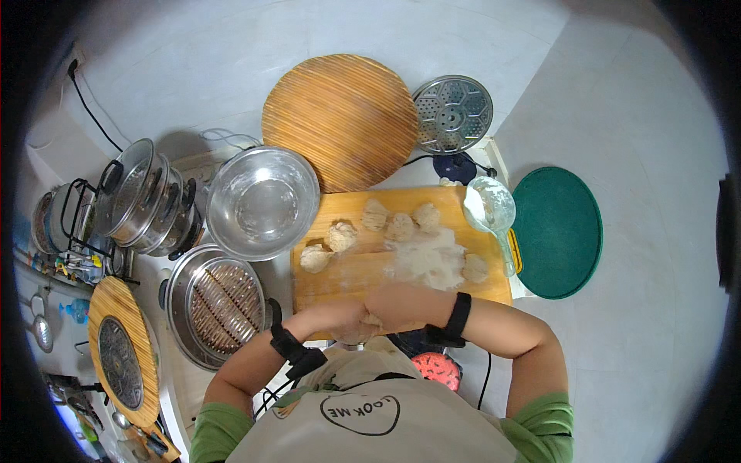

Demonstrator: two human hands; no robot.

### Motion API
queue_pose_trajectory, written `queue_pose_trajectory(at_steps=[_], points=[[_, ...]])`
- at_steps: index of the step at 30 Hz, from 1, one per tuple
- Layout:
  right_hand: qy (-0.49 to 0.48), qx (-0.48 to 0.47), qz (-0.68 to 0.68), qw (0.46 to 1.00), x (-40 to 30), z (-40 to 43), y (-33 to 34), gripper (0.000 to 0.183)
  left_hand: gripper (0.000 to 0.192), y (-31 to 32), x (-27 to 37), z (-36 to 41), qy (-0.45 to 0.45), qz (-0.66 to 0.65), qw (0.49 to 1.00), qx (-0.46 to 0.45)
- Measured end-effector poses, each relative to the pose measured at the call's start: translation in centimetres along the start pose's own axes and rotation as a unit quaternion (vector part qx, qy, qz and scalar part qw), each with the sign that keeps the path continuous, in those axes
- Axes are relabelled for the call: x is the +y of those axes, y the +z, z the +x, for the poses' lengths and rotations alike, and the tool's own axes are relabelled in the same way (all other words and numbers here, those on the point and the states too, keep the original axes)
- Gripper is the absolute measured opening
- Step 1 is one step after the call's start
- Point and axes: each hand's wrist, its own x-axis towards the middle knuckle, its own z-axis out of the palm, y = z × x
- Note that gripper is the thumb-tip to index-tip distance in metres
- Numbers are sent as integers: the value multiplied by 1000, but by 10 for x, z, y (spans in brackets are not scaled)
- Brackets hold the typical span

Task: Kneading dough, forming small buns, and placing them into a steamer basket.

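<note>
At the near edge of the wooden board [347, 278], my left hand [341, 321] and my right hand [393, 304] meet around a piece of dough [371, 322], mostly hidden between them. Both hands are somewhat blurred. Beyond them lies a patch of white flour [431, 257]. Several rough dough lumps sit on the board, among them one at the left [315, 258], one near the far middle [400, 227] and one to the right of the flour [475, 268]. A translucent scoop with flour [492, 205] rests at the board's right edge.
Left of the board stand a metal bowl [307, 214], a steamer pot with a ribbed insert [176, 312] and stacked steamer pots [139, 202]. A round wooden board [341, 121] and a perforated steamer plate [454, 116] lean behind. A green round tray [558, 231] is at the right.
</note>
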Motion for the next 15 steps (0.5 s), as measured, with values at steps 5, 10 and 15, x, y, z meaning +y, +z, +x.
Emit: queue_pose_trajectory(at_steps=[5, 10, 15], points=[[4, -393, 371, 841, 31, 10, -15, 42, 39, 7, 26, 5, -148, 143, 977, -60], [-15, -311, 356, 881, 54, -16, -31, 63, 35, -5, 45, -1, -133, 391, 907, 82], [0, -121, 373, 920, 79, -67, -71, 78, 33, -5, -30, -19, -94, 236, 944, 212]])
